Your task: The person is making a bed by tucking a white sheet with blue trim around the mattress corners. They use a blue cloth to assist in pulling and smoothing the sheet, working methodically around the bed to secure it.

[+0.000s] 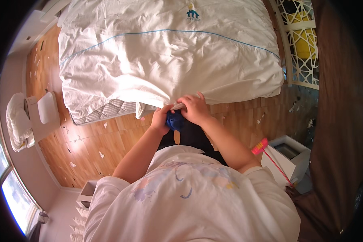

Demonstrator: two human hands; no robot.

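A white duvet (169,60) with a thin blue line and a printed logo covers the bed in front of me. Its near edge is pulled towards me into a gathered point. My right hand (195,108) pinches that gathered fabric between thumb and fingers. Beside it, my left hand (161,121) grips the fabric at the same spot. Directly below both hands is a crumpled blue thing (174,121), perhaps cloth; whether the left hand also holds it is unclear. At the left, the quilted striped mattress (109,113) shows from under the duvet, and a white cloth corner (140,110) hangs by its edge.
White scraps (101,154) litter the wooden floor (121,136). On my right stand a white box-shaped cabinet (282,163), a pink broom (260,146), a brown curtain (338,90) and a white lattice screen (304,54). A grey-white table (45,128) is at the left.
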